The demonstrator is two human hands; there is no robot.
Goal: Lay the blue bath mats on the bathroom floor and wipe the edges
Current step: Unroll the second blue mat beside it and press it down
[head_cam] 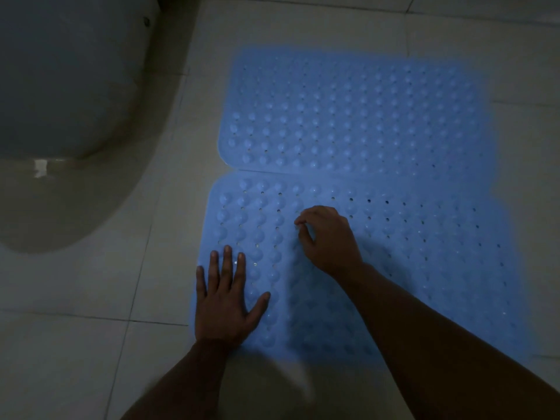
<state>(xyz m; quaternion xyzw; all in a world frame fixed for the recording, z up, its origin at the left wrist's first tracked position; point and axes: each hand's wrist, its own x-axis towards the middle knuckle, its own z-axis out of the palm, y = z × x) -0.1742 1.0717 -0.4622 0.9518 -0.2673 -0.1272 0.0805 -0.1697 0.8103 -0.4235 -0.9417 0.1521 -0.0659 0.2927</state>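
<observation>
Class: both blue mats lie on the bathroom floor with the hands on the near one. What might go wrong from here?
1. The near mat meets the far mat; a push from the flat left hand might overlap them.
2. The right hand, fingers curled, may lift a patch.

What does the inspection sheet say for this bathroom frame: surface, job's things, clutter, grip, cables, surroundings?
Surface: pale tiled floor, dimly lit.
Job's things: far blue mat and near blue mat lie flat, edges meeting; no wiping cloth seen.
Clutter: nothing seen.
Grip: left hand rests flat on the near mat's left edge; right hand has its fingers curled over the mat, whether pinching it is unclear.
Cables: nothing seen.
Surroundings: toilet left of the mats.
</observation>
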